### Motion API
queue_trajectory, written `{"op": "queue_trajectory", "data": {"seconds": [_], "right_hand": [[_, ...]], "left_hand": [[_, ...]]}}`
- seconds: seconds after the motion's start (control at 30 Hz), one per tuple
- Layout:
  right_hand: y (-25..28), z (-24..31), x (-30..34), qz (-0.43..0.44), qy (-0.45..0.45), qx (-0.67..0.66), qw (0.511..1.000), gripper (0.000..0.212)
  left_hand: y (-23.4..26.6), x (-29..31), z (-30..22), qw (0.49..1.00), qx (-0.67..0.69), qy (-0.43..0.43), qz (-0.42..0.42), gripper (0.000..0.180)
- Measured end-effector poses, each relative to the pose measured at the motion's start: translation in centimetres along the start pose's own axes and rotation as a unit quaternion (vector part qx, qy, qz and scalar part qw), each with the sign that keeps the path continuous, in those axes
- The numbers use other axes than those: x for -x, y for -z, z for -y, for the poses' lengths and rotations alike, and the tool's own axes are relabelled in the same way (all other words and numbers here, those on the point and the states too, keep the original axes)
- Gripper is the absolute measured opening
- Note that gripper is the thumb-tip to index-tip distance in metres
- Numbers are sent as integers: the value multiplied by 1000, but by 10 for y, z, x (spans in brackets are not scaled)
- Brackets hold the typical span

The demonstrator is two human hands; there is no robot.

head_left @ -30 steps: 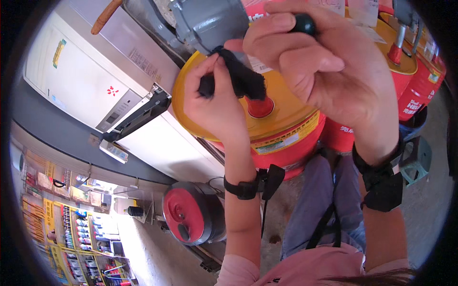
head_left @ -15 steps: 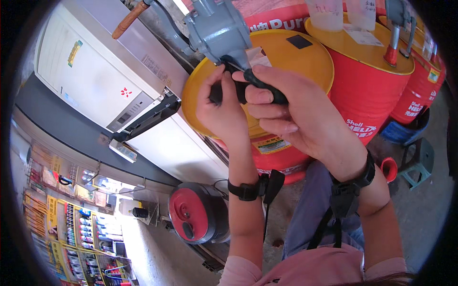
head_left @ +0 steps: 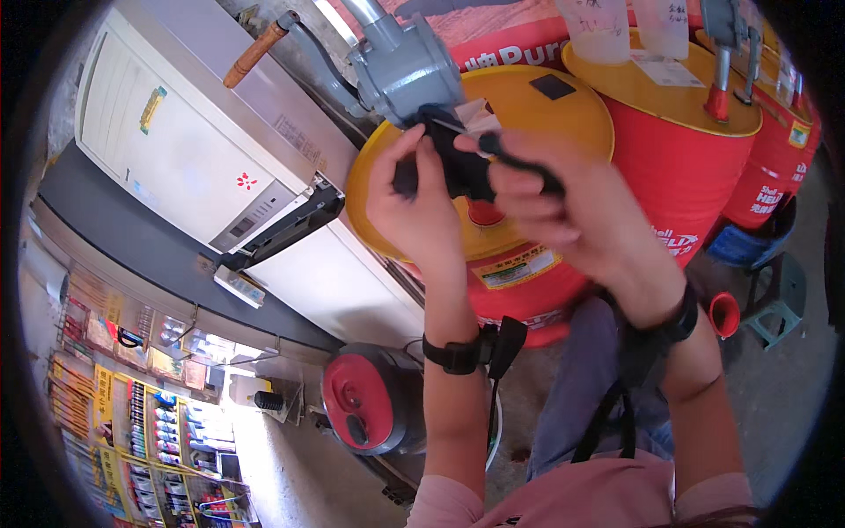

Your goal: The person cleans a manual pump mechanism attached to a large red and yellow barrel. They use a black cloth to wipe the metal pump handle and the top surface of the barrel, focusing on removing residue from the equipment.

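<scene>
1. Head view: a tall white cabinet [head_left: 167,141] lies to the left of the grey pump, which serves as landmark

2. A red drum [head_left: 576,132] with a yellow lid sits below and to the right of the pump, whose body overlaps the lid's far left edge in view

3. A second red drum [head_left: 695,180], also yellow-topped, stands well to the right of the pump

4. A rounded red-and-black machine [head_left: 359,400] rests on the floor well below the pump, slightly to its left

5. The grey pump [head_left: 407,75] itself has a crank with a wooden grip [head_left: 253,57] on its left side

6. The right hand [head_left: 594,211], blurred, is below and to the right of the pump, fingers curled around a handle; how tightly they close, one cannot tell

7. The left hand [head_left: 415,207] is just below the pump, thumb and forefinger pinched together on cloth

8. The black cloth [head_left: 466,167] bunches against the pump's lower end and hangs down from there

9. The dark-handled tool [head_left: 530,167], in the right hand, points its slim shaft up and left toward the pump's lower end
</scene>
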State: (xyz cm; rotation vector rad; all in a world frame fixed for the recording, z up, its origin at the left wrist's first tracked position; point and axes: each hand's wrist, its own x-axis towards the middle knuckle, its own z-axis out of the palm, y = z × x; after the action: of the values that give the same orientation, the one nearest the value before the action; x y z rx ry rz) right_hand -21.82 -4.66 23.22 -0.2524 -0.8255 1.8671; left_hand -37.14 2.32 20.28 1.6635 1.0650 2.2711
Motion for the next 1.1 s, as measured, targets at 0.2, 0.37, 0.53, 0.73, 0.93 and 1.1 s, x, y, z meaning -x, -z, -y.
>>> {"op": "queue_trajectory", "data": {"seconds": [0.2,0.37,0.53,0.73,0.93,1.1], "right_hand": [[46,52,-28,17,-82,-192,978,44],[57,52,-46,66,-92,-147,983,43],[60,58,-39,68,-87,-147,983,48],[49,50,-32,25,-38,-87,995,44],[7,-4,-17,-56,166,295,939,36],[0,-30,-22,-124,199,390,891,32]], "left_hand": [[-14,2,4,1000,-5,18,21,9],[-20,7,10,999,21,-1,-43,9],[-19,9,12,999,7,-11,-33,10],[-19,8,17,998,-14,-64,-18,11],[-16,9,22,998,-30,-12,-54,12],[-14,8,24,998,-37,16,-52,9]]}}
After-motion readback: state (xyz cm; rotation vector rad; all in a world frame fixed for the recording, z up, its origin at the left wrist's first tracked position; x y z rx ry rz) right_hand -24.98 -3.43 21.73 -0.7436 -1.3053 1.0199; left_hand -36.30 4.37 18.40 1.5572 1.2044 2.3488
